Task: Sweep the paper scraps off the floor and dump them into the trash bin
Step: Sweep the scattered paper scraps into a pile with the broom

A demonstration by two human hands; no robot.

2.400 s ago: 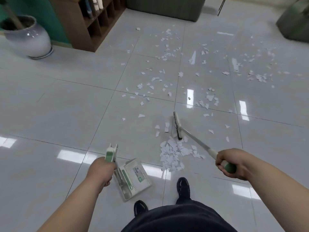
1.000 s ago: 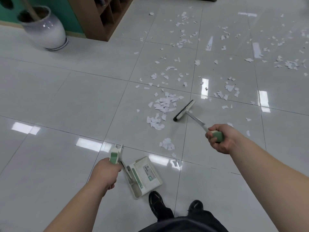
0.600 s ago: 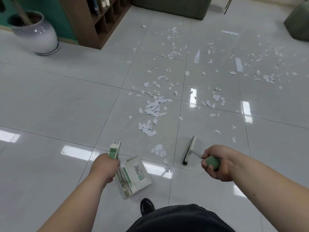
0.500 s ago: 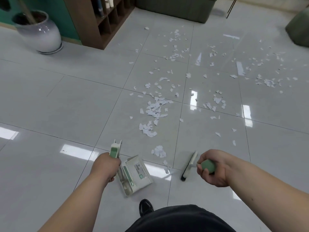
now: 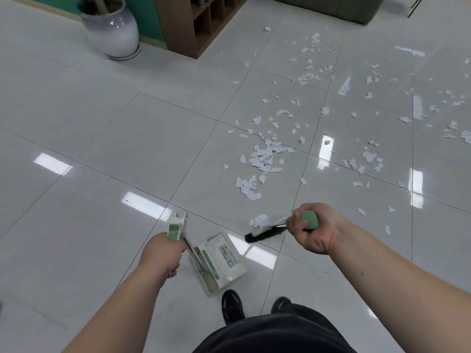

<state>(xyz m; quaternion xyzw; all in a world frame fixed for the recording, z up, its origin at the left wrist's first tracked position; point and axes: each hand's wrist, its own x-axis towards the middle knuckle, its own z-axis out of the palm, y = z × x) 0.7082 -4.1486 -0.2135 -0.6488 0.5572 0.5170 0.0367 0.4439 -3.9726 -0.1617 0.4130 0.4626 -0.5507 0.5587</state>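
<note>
White paper scraps (image 5: 265, 159) lie scattered over the grey tiled floor, thickest ahead and to the right. A small clump of scraps (image 5: 259, 220) sits just beyond the broom head (image 5: 263, 231), whose black bristles touch the floor. My right hand (image 5: 309, 229) grips the broom's green handle end. My left hand (image 5: 163, 253) grips the green-topped handle of the white dustpan (image 5: 220, 262), which rests on the floor just left of the broom head. No trash bin is in view.
A white ceramic vase (image 5: 112, 26) stands at the back left beside a brown wooden shelf unit (image 5: 196, 24). A dark sofa edge (image 5: 331, 6) runs along the back. My two black shoes (image 5: 232, 305) stand just behind the dustpan.
My right hand has pulled the broom head back and left, close to the dustpan and a small clump of scraps. The dustpan has stayed in place.
</note>
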